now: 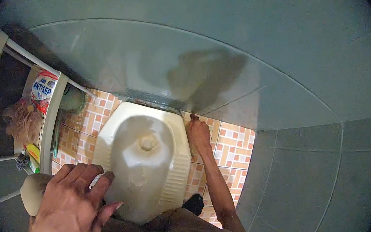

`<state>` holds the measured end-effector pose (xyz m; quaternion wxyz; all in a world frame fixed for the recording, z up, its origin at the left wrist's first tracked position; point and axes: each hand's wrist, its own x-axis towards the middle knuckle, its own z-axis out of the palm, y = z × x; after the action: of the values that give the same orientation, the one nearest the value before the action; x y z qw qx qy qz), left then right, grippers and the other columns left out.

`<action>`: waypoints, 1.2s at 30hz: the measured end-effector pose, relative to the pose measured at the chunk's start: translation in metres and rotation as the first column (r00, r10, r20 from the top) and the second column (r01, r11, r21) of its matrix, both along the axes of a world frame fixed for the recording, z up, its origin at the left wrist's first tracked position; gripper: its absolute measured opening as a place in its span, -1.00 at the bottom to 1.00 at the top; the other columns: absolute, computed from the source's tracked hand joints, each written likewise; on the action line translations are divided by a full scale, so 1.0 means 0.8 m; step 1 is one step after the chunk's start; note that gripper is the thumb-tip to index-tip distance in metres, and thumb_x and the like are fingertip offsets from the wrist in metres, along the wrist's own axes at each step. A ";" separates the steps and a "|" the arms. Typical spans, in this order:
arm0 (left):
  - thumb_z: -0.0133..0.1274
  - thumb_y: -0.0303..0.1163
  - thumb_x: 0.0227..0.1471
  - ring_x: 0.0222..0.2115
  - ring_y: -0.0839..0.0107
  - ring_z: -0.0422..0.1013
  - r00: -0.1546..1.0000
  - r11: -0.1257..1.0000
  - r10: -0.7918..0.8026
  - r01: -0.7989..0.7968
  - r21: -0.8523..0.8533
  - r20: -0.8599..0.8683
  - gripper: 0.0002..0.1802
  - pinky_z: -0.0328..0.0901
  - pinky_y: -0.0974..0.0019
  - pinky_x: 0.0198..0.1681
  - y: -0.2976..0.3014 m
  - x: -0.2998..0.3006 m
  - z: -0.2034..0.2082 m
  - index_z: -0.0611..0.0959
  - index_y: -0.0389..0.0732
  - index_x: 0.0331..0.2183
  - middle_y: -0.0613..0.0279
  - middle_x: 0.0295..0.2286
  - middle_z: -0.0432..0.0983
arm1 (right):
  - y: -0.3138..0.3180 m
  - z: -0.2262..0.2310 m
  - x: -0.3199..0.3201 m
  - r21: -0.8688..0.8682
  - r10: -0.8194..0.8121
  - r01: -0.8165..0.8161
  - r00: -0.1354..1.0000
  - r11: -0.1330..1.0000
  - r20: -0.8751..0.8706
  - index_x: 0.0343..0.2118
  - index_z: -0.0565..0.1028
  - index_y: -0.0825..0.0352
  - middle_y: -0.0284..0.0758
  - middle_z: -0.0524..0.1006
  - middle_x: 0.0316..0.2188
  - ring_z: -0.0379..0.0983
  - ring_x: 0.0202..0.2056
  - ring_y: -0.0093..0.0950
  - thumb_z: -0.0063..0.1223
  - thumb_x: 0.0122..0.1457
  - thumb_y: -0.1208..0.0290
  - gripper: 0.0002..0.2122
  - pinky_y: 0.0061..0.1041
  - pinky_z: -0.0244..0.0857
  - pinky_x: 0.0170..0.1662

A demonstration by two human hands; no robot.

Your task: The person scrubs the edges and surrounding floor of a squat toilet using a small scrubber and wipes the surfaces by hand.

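Observation:
A cream squat toilet with ribbed foot treads is set in the floor between my hands, with cloudy water in its bowl. My right hand reaches down beside its far right rim, close to the tiles at the foot of the wall. Those fingers are bent and closed, and whatever they may hold is hidden. In the near left, my left hand hangs over my left knee, back upward. Its fingers are loosely curved, the thumb stands apart, and nothing shows in its grasp.
A pale corner shelf at left carries a printed pouch, a pink-brown bath puff and a yellow bottle. Orange-and-white patterned tiles cover the floor. Grey-green walls enclose the far and right sides.

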<state>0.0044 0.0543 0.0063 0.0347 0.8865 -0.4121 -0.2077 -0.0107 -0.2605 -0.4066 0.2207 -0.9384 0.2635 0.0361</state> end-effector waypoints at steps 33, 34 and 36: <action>0.23 -0.12 0.04 -0.08 0.12 0.45 1.000 1.000 0.011 -0.011 0.024 0.005 -0.48 0.29 0.11 0.06 -0.002 0.000 -0.001 0.61 -0.26 -0.05 0.02 -0.13 0.54 | -0.003 0.003 0.006 -0.037 0.100 -0.098 0.993 0.995 0.062 -0.33 0.61 0.52 0.23 0.58 -0.45 0.61 -0.35 0.10 0.00 0.19 0.38 -0.74 0.00 0.51 -0.26; 0.23 -0.12 0.04 -0.08 0.12 0.45 1.000 0.999 0.016 -0.017 0.033 0.011 -0.48 0.29 0.11 0.06 -0.002 0.000 -0.001 0.61 -0.26 -0.05 0.02 -0.13 0.53 | 0.000 0.003 0.009 -0.052 0.092 -0.090 0.995 0.995 0.041 -0.34 0.61 0.51 0.20 0.58 -0.48 0.60 -0.38 0.09 0.00 0.20 0.39 -0.75 0.00 0.51 -0.28; 0.23 -0.12 0.04 -0.08 0.13 0.45 1.000 0.999 0.016 -0.016 0.031 0.005 -0.48 0.29 0.11 0.06 -0.001 0.000 -0.001 0.61 -0.26 -0.04 0.02 -0.13 0.53 | 0.005 0.003 0.009 -0.067 0.086 -0.084 0.996 0.994 0.021 -0.35 0.61 0.50 0.18 0.57 -0.50 0.60 -0.41 0.08 -0.01 0.20 0.40 -0.76 0.01 0.51 -0.30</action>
<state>0.0044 0.0533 0.0057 0.0219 0.8907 -0.4017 -0.2118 -0.0035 -0.2561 -0.4041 0.1913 -0.9559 0.2216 0.0254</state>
